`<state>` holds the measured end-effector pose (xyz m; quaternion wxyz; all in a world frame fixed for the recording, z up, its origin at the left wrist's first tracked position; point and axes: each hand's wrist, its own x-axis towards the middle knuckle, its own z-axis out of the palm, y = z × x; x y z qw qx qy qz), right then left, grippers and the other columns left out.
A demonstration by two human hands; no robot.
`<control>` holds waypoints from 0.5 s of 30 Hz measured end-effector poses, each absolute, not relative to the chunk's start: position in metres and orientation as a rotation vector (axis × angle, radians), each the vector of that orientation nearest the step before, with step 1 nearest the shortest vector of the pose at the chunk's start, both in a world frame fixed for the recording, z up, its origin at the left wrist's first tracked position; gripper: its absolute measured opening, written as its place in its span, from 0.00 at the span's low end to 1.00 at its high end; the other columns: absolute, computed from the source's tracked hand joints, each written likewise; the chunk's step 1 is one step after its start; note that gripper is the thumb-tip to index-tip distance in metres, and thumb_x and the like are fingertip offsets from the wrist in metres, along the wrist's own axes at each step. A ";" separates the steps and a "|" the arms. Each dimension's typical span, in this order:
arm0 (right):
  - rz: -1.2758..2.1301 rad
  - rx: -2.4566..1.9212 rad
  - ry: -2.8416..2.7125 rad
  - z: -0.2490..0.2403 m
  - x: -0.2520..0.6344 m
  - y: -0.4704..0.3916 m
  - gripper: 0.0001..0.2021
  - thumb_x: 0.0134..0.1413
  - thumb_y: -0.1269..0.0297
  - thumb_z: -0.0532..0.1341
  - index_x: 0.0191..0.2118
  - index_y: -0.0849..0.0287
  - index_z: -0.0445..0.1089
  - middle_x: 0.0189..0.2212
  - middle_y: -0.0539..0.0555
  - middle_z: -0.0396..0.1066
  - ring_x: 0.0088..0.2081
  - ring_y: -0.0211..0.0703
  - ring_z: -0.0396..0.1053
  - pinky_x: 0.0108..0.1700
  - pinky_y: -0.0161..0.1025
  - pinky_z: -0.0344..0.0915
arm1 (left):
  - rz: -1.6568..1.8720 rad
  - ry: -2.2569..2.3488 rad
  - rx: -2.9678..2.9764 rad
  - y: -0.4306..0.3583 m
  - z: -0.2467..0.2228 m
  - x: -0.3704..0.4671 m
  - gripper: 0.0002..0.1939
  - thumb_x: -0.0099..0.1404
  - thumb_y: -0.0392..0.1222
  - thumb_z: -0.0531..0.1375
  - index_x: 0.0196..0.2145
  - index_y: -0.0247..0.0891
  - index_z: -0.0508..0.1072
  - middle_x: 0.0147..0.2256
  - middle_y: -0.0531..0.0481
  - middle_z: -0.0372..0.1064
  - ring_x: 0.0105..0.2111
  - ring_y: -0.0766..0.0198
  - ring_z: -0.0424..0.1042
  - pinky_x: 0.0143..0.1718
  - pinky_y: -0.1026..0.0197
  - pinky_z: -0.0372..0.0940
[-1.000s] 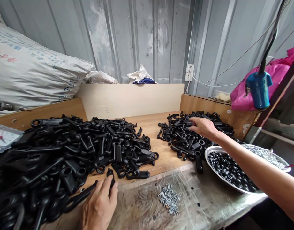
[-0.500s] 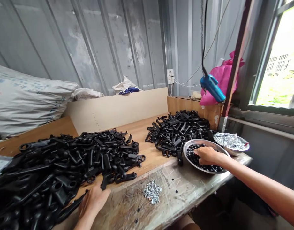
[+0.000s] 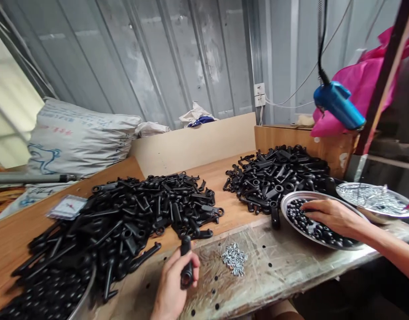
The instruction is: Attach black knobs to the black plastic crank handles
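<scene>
My left hand (image 3: pixel 171 282) is closed around a black crank handle (image 3: pixel 186 275), held above the front of the bench. The handle stands nearly upright, with its round socket end toward me. My right hand (image 3: pixel 339 218) reaches into a metal bowl (image 3: pixel 286 218) of shiny black round knobs (image 3: pixel 297 218). Its fingers are stretched out and slightly apart, tips down among the knobs; the thumb is mostly hidden. Between the hands lies a small heap of silvery pins (image 3: pixel 235 259).
Black handles lie in a large left pile (image 3: pixel 124 218) and a back-right pile (image 3: pixel 280 169). A second bowl (image 3: pixel 377 200) holds metal pins. More black round pieces (image 3: pixel 47 289) fill a container at lower left. A blue power screwdriver (image 3: pixel 339 104) hangs at the right.
My left hand has come away from the left pile's edge and now holds up a handle. My right hand stays in the bowl, its fingers now more stretched. The view has turned left.
</scene>
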<state>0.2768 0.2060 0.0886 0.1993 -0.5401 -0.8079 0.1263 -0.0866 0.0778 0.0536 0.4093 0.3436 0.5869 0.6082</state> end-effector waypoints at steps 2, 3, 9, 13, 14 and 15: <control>0.749 -1.300 -2.048 0.090 0.262 0.189 0.16 0.49 0.55 0.57 0.38 0.59 0.75 0.29 0.56 0.73 0.29 0.47 0.69 0.32 0.41 0.66 | 1.526 1.348 0.807 0.070 0.051 -0.068 0.25 0.46 0.57 0.64 0.36 0.34 0.71 0.19 0.54 0.65 0.16 0.68 0.59 0.16 0.64 0.54; 0.946 -1.195 -1.925 0.088 0.251 0.177 0.18 0.47 0.51 0.59 0.37 0.60 0.75 0.24 0.55 0.71 0.25 0.45 0.67 0.27 0.40 0.65 | 1.522 1.264 0.758 0.066 0.050 -0.061 0.27 0.48 0.59 0.63 0.38 0.34 0.72 0.20 0.54 0.66 0.16 0.68 0.59 0.17 0.64 0.54; 1.927 -0.522 -1.192 0.043 0.166 0.115 0.16 0.41 0.56 0.69 0.32 0.64 0.72 0.20 0.51 0.68 0.20 0.35 0.66 0.19 0.29 0.60 | 1.467 0.914 0.542 0.047 0.044 -0.034 0.18 0.52 0.52 0.66 0.36 0.38 0.78 0.22 0.51 0.69 0.21 0.67 0.66 0.25 0.64 0.61; 2.173 -0.220 -0.814 0.014 0.132 0.102 0.14 0.43 0.62 0.70 0.35 0.66 0.72 0.22 0.54 0.71 0.20 0.36 0.69 0.16 0.26 0.61 | 1.477 0.906 0.566 0.033 0.047 -0.028 0.16 0.47 0.49 0.70 0.35 0.45 0.80 0.22 0.51 0.71 0.22 0.67 0.68 0.28 0.65 0.63; 2.199 -0.176 -0.761 0.010 0.128 0.100 0.13 0.44 0.63 0.70 0.35 0.66 0.72 0.22 0.54 0.71 0.19 0.36 0.69 0.16 0.26 0.61 | 1.475 0.913 0.599 0.030 0.048 -0.027 0.16 0.46 0.49 0.71 0.35 0.46 0.79 0.21 0.51 0.71 0.22 0.68 0.68 0.27 0.65 0.63; 2.222 -0.148 -0.725 0.007 0.124 0.098 0.13 0.44 0.64 0.70 0.35 0.67 0.73 0.21 0.54 0.71 0.19 0.36 0.69 0.16 0.26 0.62 | 1.464 0.925 0.637 0.027 0.048 -0.027 0.17 0.45 0.49 0.71 0.35 0.47 0.79 0.21 0.52 0.71 0.21 0.68 0.68 0.26 0.66 0.63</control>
